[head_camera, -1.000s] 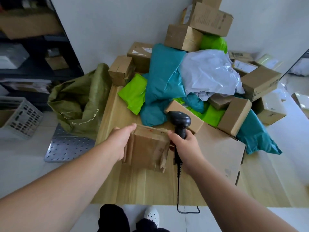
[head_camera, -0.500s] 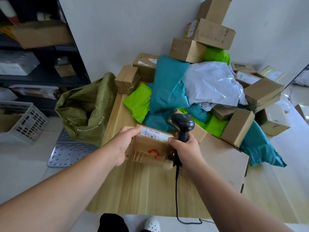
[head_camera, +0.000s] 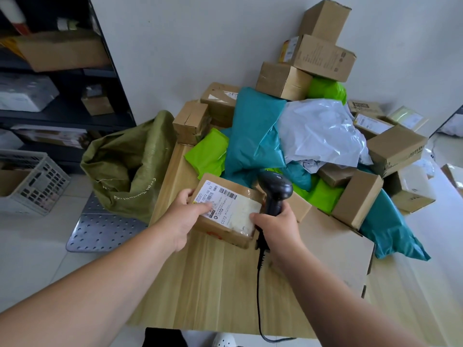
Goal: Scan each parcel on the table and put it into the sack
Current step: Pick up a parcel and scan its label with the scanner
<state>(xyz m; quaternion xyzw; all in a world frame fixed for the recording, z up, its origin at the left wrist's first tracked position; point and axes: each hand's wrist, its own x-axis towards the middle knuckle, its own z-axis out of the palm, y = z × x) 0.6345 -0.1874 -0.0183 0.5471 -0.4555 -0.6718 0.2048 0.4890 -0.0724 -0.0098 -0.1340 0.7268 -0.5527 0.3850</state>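
Note:
My left hand grips the left side of a small brown cardboard parcel, thumb on its white label, which faces up. My right hand holds a black corded barcode scanner upright at the parcel's right edge, its thumb touching that edge. The parcel rests near the middle of the wooden table. A green woven sack stands open on the floor just off the table's left edge. A heap of cardboard boxes and teal, lime and white mailer bags covers the table's far half.
A large flat cardboard box lies right of my right hand. Dark shelving and a white plastic crate stand at the left, and a perforated metal plate lies under the sack. The scanner's cable hangs over the table's near edge.
The parcel has been turned over from a plain side to its label face up. The scanner hand has stayed at its right edge.

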